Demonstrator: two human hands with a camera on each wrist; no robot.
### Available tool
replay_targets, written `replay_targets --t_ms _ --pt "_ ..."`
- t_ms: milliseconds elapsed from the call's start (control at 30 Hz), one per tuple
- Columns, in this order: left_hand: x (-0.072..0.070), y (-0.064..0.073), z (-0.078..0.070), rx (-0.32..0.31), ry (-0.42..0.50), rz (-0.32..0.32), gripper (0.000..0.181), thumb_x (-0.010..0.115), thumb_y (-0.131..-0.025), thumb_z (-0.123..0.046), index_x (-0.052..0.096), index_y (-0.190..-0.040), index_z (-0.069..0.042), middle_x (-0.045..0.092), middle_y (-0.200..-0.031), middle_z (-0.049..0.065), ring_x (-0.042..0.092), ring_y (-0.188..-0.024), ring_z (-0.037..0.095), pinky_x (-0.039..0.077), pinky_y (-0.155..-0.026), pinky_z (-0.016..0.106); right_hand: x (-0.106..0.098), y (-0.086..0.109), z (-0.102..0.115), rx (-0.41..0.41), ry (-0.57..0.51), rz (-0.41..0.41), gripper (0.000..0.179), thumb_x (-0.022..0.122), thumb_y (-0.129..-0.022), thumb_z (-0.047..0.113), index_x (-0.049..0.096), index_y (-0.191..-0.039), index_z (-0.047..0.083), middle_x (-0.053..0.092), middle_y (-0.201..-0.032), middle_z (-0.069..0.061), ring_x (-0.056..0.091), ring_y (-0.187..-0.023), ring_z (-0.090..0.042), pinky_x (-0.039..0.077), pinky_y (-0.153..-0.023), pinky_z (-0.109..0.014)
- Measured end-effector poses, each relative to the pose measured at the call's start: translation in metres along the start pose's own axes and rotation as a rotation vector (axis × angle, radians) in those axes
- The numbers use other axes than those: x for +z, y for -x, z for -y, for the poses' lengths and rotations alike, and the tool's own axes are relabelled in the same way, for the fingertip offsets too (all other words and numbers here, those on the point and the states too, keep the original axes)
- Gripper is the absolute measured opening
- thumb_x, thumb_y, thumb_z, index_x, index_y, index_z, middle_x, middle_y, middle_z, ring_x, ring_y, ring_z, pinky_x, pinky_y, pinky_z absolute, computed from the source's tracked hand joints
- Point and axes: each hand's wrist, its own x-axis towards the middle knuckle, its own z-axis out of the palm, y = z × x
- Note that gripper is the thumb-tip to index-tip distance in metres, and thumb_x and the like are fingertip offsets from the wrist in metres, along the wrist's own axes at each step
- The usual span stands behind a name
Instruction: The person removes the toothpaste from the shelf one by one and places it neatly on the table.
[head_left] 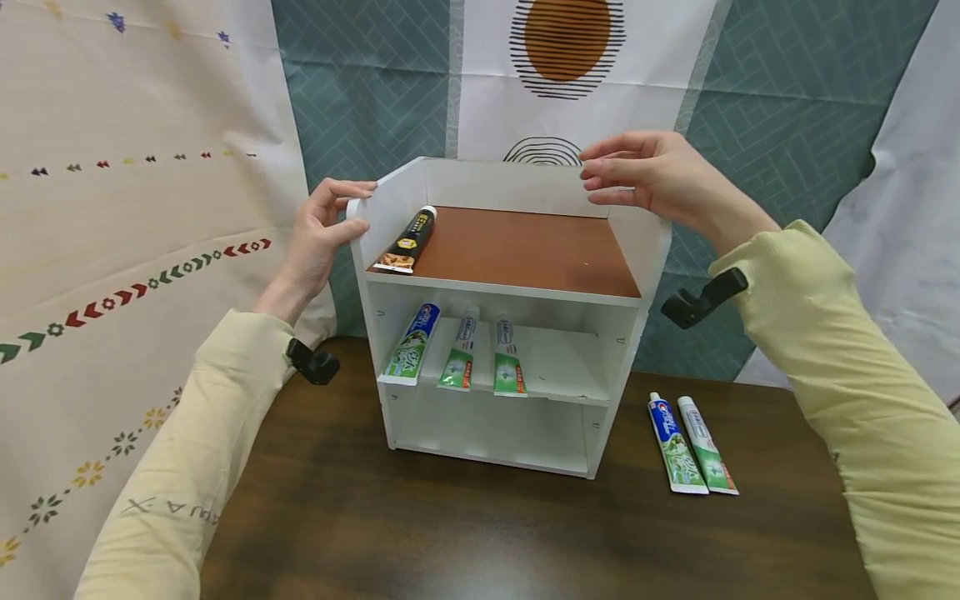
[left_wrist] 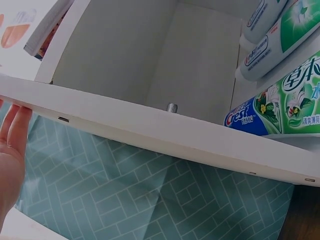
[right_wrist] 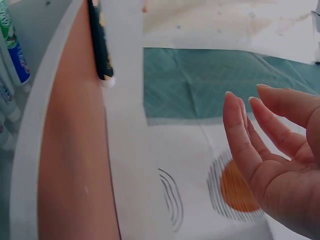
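Observation:
A small white shelf (head_left: 525, 293) with a brown top board stands on the dark table. My left hand (head_left: 318, 237) grips the upper edge of its left side panel (left_wrist: 150, 131); in the left wrist view, fingers lie against the panel's outer face. Above the shelf's back right corner, my right hand (head_left: 648, 179) holds nothing, its fingers loosely bent. A black toothpaste tube (head_left: 408, 240) lies on the brown board at the left. On the middle shelf lie a blue-green Crest toothpaste tube (head_left: 412, 343) and two white-green toothpaste tubes (head_left: 460, 348), side by side.
Right of the shelf, a blue-green toothpaste tube (head_left: 677, 446) and a white-green toothpaste tube (head_left: 707, 446) lie on the table (head_left: 480, 533). Patterned cloths (head_left: 367, 92) hang behind and at the sides.

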Motion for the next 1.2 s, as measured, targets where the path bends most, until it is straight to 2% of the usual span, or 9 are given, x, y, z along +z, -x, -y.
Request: replay_targets --t_ms 300,433,633,900,1033,1200 --pt "-0.002 0.0 0.0 0.007 0.008 0.001 0.027 0.057 -0.076 0.009 0.061 -0.098 -0.006 0.049 -0.121 0.013 0.041 -0.108 0.028 0.044 -0.079 0.033 0.03 -0.038 -0.019 0.161 0.163 0.007 0.037 0.06 -0.085 0.005 0.049 -0.118 -0.007 0.055 -0.1 -0.017 0.057 -0.084 -0.023 0.045 -0.081 -0.034" --pt "-0.003 0.001 0.0 0.01 0.003 0.0 0.027 0.057 -0.076 0.01 0.061 -0.098 -0.006 0.049 -0.121 0.014 0.041 -0.108 0.028 0.043 -0.079 0.032 0.043 -0.054 -0.029 0.209 0.222 0.009 0.033 0.059 -0.086 0.006 0.051 -0.117 -0.004 0.057 -0.102 -0.017 0.057 -0.083 -0.024 0.045 -0.081 -0.035" --pt "-0.004 0.001 0.0 0.012 -0.003 0.003 0.027 0.058 -0.077 0.008 0.061 -0.098 -0.007 0.049 -0.122 0.013 0.041 -0.108 0.028 0.042 -0.08 0.034 0.066 -0.071 -0.043 0.245 0.233 0.043 0.033 0.058 -0.087 0.004 0.052 -0.119 -0.003 0.057 -0.103 -0.017 0.058 -0.087 -0.027 0.045 -0.08 -0.036" --pt "-0.002 0.001 0.003 0.033 -0.002 0.009 0.027 0.056 -0.077 0.009 0.061 -0.098 -0.006 0.05 -0.121 0.013 0.041 -0.107 0.028 0.043 -0.079 0.034 0.094 -0.081 -0.061 0.28 0.25 0.099 0.034 0.058 -0.087 0.006 0.054 -0.12 0.0 0.056 -0.111 -0.02 0.056 -0.096 -0.032 0.043 -0.084 -0.039" --pt "-0.002 0.001 0.002 0.036 0.004 0.008 0.027 0.057 -0.077 0.008 0.061 -0.099 -0.006 0.05 -0.121 0.014 0.041 -0.108 0.028 0.042 -0.08 0.035 0.105 -0.087 -0.066 0.276 0.263 0.141 0.036 0.058 -0.087 0.007 0.053 -0.122 -0.001 0.054 -0.116 -0.021 0.057 -0.095 -0.031 0.046 -0.08 -0.037" --pt "-0.002 0.0 0.003 0.029 0.005 0.005 0.026 0.057 -0.077 0.008 0.061 -0.099 -0.006 0.05 -0.121 0.014 0.041 -0.108 0.029 0.042 -0.08 0.035 0.116 -0.093 -0.073 0.289 0.297 0.163 0.036 0.058 -0.088 0.01 0.053 -0.122 -0.001 0.056 -0.114 -0.019 0.058 -0.087 -0.028 0.048 -0.077 -0.034"
